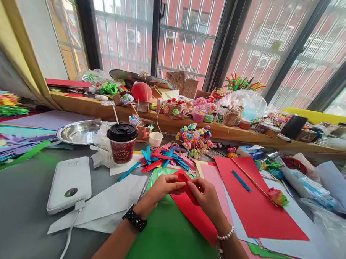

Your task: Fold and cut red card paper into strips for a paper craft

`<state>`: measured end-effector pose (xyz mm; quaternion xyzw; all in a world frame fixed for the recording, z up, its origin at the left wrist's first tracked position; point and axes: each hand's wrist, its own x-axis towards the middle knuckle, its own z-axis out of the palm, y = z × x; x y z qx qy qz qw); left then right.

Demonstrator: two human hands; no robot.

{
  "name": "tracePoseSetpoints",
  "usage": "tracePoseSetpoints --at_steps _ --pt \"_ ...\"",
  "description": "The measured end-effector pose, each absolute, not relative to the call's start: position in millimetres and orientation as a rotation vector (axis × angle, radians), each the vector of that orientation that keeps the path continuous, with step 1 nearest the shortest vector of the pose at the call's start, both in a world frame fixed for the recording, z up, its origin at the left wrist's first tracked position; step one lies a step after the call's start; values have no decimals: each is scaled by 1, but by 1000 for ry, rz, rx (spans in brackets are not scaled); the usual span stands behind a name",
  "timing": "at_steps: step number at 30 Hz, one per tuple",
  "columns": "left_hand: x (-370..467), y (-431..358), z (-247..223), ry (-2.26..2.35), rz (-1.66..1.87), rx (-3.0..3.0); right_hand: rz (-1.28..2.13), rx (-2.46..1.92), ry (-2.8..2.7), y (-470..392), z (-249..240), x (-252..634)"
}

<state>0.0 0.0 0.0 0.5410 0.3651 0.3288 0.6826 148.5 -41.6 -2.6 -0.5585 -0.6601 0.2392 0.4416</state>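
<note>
Both hands meet over the green sheet (162,232) near the middle of the table. My left hand (166,188) pinches the left edge of a folded piece of red paper (185,177). On its other side, my right hand (206,196) grips the same paper between thumb and fingers. Under my right hand and forearm lies a longer red paper strip (197,222). Just beyond the hands is a pile of blue and red folded paper strips (166,158). Part of the held paper is hidden behind the fingers.
A white power bank (70,182) with a cable lies left, near a lidded paper cup (122,146) with a straw. Right, a red sheet (261,206) carries a stick with a paper flower (277,197). A metal dish (78,133) and a crowded ledge (105,110) stand behind.
</note>
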Motion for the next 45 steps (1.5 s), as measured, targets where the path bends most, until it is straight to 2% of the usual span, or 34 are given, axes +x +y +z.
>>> tracePoseSetpoints --at_steps 12,21,45 --pt "3 -4 4 844 758 1211 560 -1397 -1608 -43 -3 148" --pt "5 -3 2 907 948 1250 581 -1354 -1627 -43 -6 144" --pt "4 -5 2 873 885 1065 -564 -1161 -1963 -42 -22 143"
